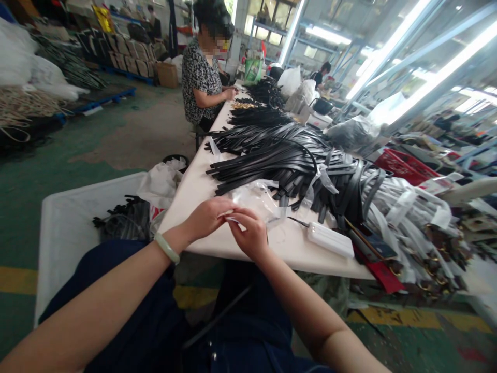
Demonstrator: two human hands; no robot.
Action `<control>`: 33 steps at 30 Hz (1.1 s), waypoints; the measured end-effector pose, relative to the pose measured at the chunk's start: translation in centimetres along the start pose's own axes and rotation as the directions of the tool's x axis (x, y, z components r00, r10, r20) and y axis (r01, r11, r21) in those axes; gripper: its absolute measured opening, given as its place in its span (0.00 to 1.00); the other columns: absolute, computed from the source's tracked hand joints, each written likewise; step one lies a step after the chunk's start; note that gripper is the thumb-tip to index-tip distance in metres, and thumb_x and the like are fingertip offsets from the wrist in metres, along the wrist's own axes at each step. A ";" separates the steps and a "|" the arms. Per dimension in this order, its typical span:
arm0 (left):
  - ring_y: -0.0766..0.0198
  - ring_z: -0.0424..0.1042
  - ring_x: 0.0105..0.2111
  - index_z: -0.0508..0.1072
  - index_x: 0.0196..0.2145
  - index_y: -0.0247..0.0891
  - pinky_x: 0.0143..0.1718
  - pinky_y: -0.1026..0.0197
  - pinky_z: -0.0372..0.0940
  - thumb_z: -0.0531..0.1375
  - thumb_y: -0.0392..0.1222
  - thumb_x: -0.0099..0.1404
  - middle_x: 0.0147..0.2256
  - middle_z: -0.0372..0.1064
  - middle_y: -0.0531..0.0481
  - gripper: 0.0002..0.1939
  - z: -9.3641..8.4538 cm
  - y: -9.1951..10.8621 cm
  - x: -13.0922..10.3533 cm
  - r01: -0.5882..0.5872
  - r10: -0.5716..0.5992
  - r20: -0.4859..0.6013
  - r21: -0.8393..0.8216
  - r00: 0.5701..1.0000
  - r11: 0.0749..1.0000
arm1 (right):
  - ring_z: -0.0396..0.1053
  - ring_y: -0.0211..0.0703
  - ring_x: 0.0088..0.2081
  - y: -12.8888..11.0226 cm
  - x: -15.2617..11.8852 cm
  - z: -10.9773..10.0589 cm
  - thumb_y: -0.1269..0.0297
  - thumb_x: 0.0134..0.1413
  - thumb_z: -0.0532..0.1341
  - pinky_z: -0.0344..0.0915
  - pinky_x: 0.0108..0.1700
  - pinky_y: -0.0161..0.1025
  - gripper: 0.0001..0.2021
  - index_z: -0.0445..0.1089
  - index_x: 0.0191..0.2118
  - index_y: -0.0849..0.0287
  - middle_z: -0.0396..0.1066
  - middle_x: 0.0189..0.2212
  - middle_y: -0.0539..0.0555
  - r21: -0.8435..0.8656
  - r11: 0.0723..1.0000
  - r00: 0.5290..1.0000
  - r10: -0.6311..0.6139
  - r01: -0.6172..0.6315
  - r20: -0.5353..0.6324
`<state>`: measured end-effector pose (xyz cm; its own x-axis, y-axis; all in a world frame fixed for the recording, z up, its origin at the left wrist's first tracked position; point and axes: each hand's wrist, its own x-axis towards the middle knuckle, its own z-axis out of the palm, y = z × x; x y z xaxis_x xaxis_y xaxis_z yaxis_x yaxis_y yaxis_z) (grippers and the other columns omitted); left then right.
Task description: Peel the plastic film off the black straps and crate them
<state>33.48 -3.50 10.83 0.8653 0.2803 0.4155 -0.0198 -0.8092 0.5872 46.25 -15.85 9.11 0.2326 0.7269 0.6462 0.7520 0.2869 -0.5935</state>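
My left hand (209,216) and my right hand (249,233) meet over the near edge of the table. Their fingers are closed together on a small, thin white piece (234,218), mostly hidden, whose kind I cannot make out. Just beyond my fingers lies a clear plastic bag (258,201), crumpled on the table. Behind it are bundles of flat black straps (256,160), their cut ends toward the left. A white box-shaped device (330,240) with a thin dark tip rests to the right of my right hand.
The pale-covered table (194,199) runs away from me, with a seated person (202,83) at its far left side. A white bin (58,228) with dark strips stands at my left. Plastic-wrapped straps with metal rings (430,259) are piled at the right.
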 end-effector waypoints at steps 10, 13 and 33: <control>0.68 0.63 0.15 0.64 0.36 0.38 0.21 0.66 0.60 0.57 0.47 0.66 0.14 0.55 0.63 0.09 -7.1 -0.5 -5.4 0.378 -0.577 -0.334 -0.501 0.746 0.778 | 0.45 0.63 0.67 4.4 -1.6 -0.8 0.54 0.58 0.60 0.49 0.64 0.62 0.31 0.58 0.64 0.59 0.50 0.66 0.61 -0.434 0.892 0.801 0.350 -0.126 0.486; 0.72 0.55 0.10 0.60 0.36 0.40 0.14 0.69 0.50 0.57 0.52 0.66 0.12 0.53 0.64 0.14 -9.0 -1.4 -7.3 0.476 -0.672 -0.276 -0.528 0.687 0.703 | 0.46 0.60 0.67 4.9 -1.8 -0.4 0.57 0.61 0.58 0.50 0.65 0.59 0.28 0.59 0.64 0.62 0.54 0.65 0.62 -0.423 0.895 0.831 0.340 -0.142 0.440; 0.72 0.53 0.20 0.65 0.30 0.35 0.22 0.68 0.48 0.65 0.60 0.53 0.21 0.56 0.59 0.24 -4.5 0.4 -7.6 0.680 -0.604 0.384 -0.620 0.698 0.392 | 0.69 0.37 0.20 -5.1 -0.5 5.4 0.62 0.48 0.66 0.63 0.24 0.32 0.07 0.71 0.28 0.60 0.71 0.19 0.49 0.312 0.707 0.772 0.564 -0.635 0.294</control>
<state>24.69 -3.63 11.01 0.8084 0.4862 -0.3319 0.2707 0.1938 0.9430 38.92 -14.28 9.23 0.4225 0.9061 0.0232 0.1912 -0.0641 -0.9795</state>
